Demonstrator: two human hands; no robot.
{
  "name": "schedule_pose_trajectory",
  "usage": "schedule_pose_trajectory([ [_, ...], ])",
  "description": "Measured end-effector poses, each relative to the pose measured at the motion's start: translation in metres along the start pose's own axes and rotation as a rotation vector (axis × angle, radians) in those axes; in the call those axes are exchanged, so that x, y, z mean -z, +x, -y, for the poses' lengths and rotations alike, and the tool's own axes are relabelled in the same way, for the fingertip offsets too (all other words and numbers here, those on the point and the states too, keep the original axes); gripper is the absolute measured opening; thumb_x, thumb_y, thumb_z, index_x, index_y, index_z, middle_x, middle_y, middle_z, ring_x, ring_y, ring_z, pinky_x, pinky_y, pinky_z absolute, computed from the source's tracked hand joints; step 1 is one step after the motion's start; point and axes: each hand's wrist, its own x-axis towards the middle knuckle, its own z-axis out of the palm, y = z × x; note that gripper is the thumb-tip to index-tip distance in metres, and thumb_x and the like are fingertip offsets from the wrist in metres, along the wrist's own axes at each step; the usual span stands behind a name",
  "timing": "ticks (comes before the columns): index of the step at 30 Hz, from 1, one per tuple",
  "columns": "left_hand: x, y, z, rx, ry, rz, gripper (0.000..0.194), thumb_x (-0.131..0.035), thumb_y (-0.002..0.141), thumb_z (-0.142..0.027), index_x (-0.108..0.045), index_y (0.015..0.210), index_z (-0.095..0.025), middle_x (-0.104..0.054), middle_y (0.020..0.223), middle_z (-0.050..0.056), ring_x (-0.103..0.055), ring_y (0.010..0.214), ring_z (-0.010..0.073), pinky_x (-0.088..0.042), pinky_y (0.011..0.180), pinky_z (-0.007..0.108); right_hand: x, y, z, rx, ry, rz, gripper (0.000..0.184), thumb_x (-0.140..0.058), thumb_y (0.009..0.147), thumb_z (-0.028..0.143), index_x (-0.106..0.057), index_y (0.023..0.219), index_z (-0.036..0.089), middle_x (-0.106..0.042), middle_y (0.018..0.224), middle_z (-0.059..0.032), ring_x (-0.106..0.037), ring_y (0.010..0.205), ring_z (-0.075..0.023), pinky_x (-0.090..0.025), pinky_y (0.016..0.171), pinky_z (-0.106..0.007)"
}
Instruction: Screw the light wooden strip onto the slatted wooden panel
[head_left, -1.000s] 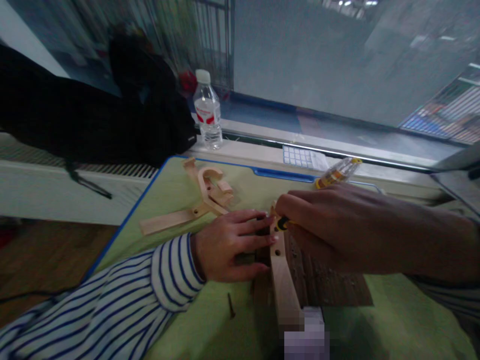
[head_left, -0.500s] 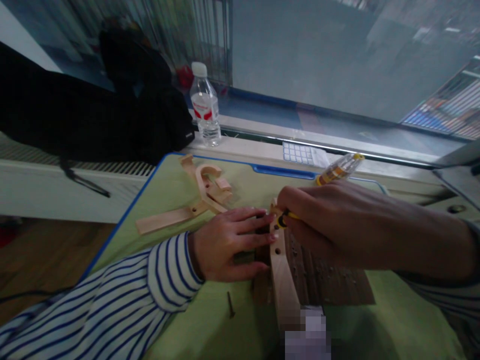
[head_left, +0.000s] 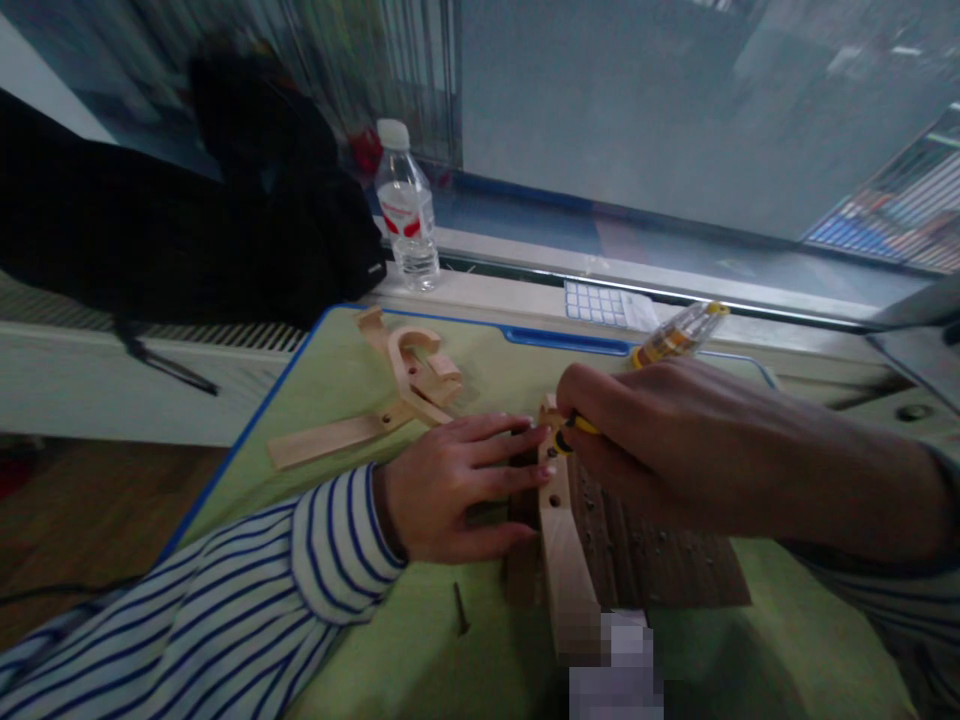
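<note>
A pale wooden piece (head_left: 564, 555) with drilled holes lies lengthwise in front of me, beside a brown corrugated board (head_left: 660, 570). My left hand (head_left: 465, 490) has its fingers stretched out, their tips resting on the wooden piece near its holes. My right hand (head_left: 637, 440) is closed round a tool that looks like a screwdriver (head_left: 581, 426), its yellow-and-black end at a hole beside my left fingertips. A clear, yellow-ended part (head_left: 681, 332) shows behind the right hand, apparently the tool's handle. The tool's middle is hidden. A dark screw (head_left: 460, 608) lies near my left wrist.
Other wooden parts, one hook-shaped (head_left: 412, 375), lie at the back left of the green table (head_left: 480, 345). A water bottle (head_left: 407, 215) stands on the sill. To its left is a black bag or cloth (head_left: 262, 220). A white sheet with a blue grid (head_left: 596, 303) lies behind the table.
The view has shifted very slightly. Both hands keep nearly the same places, and the tool's tip stays at the wooden piece.
</note>
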Motion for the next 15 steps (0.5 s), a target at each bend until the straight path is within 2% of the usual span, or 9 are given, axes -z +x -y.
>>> schedule_pose_trajectory([
  [15,-0.0003,-0.0004,0.0008,-0.016,0.021,-0.018,0.044,-0.065,0.079,-0.037,-0.063,0.117,-0.015,-0.062,0.124,0.015,-0.055,0.118,0.0306,-0.051,0.094,0.048,-0.0031,-0.0032,0.0007,-0.046,-0.060,-0.039,0.009,-0.044,0.088,0.027,-0.044,0.086,0.019,-0.042,0.056,0.0055,-0.028,0.046,-0.0079,-0.016,0.043,-0.023],
])
